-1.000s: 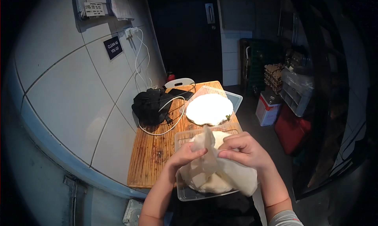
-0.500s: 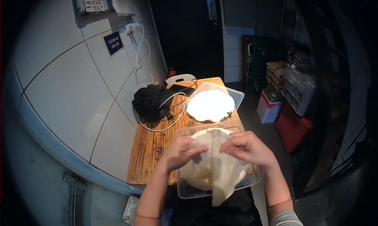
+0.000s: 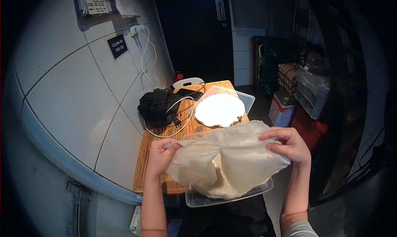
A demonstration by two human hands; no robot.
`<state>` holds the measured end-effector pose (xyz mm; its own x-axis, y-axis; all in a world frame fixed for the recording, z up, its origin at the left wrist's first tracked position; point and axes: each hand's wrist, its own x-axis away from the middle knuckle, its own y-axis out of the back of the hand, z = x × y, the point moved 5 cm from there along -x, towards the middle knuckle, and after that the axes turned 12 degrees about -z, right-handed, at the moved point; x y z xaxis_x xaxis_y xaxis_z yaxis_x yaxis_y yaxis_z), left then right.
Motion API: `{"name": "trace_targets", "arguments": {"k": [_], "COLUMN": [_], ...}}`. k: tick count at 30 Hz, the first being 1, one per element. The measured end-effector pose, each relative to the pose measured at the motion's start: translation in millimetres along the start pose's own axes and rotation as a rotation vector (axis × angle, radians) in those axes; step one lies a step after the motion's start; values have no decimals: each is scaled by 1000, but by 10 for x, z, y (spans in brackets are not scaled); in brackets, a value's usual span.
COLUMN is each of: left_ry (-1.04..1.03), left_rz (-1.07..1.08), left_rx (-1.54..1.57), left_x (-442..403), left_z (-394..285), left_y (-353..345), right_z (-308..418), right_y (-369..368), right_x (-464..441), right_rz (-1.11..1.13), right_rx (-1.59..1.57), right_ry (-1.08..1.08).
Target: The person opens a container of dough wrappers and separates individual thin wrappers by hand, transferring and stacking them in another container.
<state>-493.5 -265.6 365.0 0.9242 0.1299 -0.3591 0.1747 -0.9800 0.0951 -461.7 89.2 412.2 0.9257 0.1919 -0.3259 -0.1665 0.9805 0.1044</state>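
Note:
A thin, off-white, slightly see-through sheet (image 3: 248, 154), like a soft round wrapper, is stretched between my two hands. My left hand (image 3: 162, 156) pinches its left edge between thumb and fingers. On the right side, my right hand (image 3: 289, 145) grips the sheet near its edge. The sheet hangs in folds over a clear plastic container (image 3: 231, 202) and hides most of what lies inside. Beyond it, a brightly lit white round stack (image 3: 220, 109) rests on a clear plastic lid (image 3: 247, 100), with a small green bit at its right edge.
The wooden table (image 3: 151, 169) stands beside a tiled wall. A black bag (image 3: 158, 108), a dark flat device (image 3: 190, 94) and a white cable (image 3: 169, 135) occupy its left side. Egg trays (image 3: 288, 75), a white-and-red box (image 3: 282, 109) and a grey crate (image 3: 312, 92) are on the right.
My hands have moved apart, left hand leftward and right hand rightward. The sheet, folded and bunched between them before, is now spread wide and lifted over the container.

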Motion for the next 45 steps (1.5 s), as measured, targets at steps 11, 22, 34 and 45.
{"name": "trace_targets", "arguments": {"k": [11, 22, 34, 45], "left_ry": [164, 251, 261, -123], "left_rz": [244, 558, 435, 302], "left_rx": [-222, 443, -263, -631], "left_x": [-87, -292, -317, -316], "left_z": [47, -859, 1165, 940], "left_y": [-52, -1045, -802, -794], "right_z": [-354, -667, -801, 80], "right_y": [687, 1349, 1464, 477], "right_x": [293, 1030, 1320, 465], "right_rz": [-354, -677, -705, -251], "right_rx": [-94, -106, -120, -45], "right_ry": [58, -17, -43, 98]}}
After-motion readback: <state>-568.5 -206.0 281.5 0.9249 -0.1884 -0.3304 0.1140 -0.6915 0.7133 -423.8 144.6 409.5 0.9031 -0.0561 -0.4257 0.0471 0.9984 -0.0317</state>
